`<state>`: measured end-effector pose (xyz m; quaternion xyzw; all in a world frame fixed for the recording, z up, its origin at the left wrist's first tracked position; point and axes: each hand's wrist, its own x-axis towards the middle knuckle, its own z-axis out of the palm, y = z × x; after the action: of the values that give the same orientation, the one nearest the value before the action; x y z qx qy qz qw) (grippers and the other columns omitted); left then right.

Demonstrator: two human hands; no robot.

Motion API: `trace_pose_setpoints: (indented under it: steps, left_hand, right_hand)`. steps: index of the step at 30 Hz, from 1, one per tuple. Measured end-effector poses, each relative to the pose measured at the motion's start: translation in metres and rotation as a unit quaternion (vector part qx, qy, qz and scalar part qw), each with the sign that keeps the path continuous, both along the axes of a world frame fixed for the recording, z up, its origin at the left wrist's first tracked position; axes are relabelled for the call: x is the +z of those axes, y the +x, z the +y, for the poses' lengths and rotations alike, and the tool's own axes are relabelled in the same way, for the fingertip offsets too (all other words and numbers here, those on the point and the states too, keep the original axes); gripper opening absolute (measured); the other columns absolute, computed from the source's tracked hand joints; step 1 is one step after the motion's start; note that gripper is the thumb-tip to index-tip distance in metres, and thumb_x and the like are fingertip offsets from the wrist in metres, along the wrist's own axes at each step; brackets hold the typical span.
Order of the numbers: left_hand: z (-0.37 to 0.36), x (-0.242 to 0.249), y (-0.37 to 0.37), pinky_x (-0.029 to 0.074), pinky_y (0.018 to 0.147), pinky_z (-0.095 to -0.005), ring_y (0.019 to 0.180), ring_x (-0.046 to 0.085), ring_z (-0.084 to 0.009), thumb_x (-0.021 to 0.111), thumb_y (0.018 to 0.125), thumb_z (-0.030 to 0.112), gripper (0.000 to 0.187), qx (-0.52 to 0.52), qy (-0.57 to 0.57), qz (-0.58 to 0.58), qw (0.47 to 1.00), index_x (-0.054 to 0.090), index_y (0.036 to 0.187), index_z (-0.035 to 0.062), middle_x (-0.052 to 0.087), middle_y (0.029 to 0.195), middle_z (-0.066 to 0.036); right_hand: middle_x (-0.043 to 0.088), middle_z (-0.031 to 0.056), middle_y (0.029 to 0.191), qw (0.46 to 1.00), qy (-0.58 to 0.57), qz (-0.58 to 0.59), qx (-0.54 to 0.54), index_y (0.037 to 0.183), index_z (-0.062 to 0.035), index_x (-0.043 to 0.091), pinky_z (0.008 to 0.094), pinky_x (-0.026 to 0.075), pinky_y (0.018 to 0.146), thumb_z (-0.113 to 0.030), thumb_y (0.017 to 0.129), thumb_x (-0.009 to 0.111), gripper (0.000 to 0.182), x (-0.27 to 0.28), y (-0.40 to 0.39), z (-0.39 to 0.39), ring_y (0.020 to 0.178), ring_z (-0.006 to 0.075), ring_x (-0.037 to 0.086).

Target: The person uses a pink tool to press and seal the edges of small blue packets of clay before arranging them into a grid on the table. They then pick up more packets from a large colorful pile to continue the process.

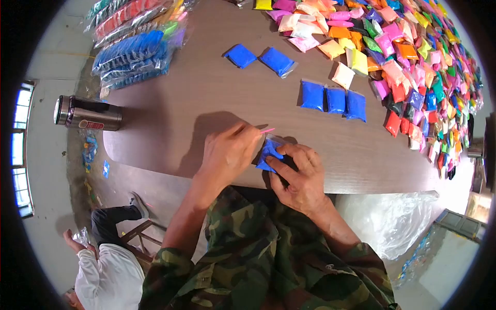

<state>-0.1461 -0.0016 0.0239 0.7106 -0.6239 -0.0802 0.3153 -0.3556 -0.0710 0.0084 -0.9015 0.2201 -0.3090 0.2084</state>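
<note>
My right hand (pixel 299 178) grips a small clear packet of blue clay-like material (pixel 267 155) at the table's near edge, its fingers pressing into the packet. Just left of it, my left hand (pixel 227 152) is closed in a pinch around a thin pink stick (pixel 267 130), whose tip pokes out above the packet. Farther back lie two blue packets (pixel 277 62) set apart from each other. Three more blue packets (pixel 336 100) form a row to the right of them.
A large pile of multicoloured packets (pixel 398 72) covers the table's right side. Stacked bagged bundles (pixel 129 51) stand at the back left. A steel flask (pixel 90 113) is by the left edge. Clear plastic sheeting (pixel 387 222) hangs below right. Another person (pixel 111 274) sits lower left.
</note>
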Motion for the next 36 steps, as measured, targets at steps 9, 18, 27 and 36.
trace_pose_setpoints:
  steps: [9,18,27,36]
  left_hand:
    - [0.008,0.004,-0.006,0.057,0.066,-0.0463,0.079,0.073,-0.0376,0.075,0.098,0.011,0.004,0.052,0.024,-0.006,0.998,0.072,0.098,0.007,0.074,0.091,-0.013]
    - [0.035,-0.005,-0.023,0.057,0.063,-0.0442,0.075,0.075,-0.0362,0.077,0.097,0.009,0.007,0.092,0.025,0.039,0.995,0.073,0.098,0.0043,0.075,0.086,-0.016]
    - [0.039,-0.004,-0.031,0.057,0.065,-0.0463,0.079,0.074,-0.0398,0.075,0.099,0.012,0.007,0.088,0.021,0.04,0.995,0.073,0.1,0.0049,0.074,0.088,-0.015]
    - [0.019,0.009,-0.029,0.056,0.062,-0.0483,0.075,0.071,-0.0369,0.071,0.099,0.013,0.006,0.006,0.059,-0.079,0.995,0.071,0.103,0.0102,0.065,0.088,-0.009]
  right_hand:
    - [0.066,0.0074,0.124,1.0,0.003,0.001,0.01,0.109,-0.0142,0.081,0.0465,0.052,0.095,-0.007,0.075,0.079,0.035,0.005,0.0,-0.002,0.117,0.0319,0.066]
    - [0.067,0.0087,0.123,1.0,0.01,0.0,0.003,0.109,-0.0127,0.08,0.0465,0.052,0.095,-0.007,0.075,0.078,0.035,0.005,0.0,0.001,0.114,0.0326,0.068]
    - [0.066,0.0096,0.122,0.999,0.016,-0.011,0.027,0.108,-0.0124,0.081,0.0499,0.053,0.1,-0.006,0.074,0.078,0.035,0.006,0.001,-0.002,0.112,0.0334,0.068]
    - [0.066,0.0051,0.12,1.0,0.001,-0.001,0.013,0.107,-0.0148,0.082,0.0479,0.051,0.095,-0.007,0.074,0.078,0.035,0.004,-0.003,0.0,0.113,0.0314,0.064]
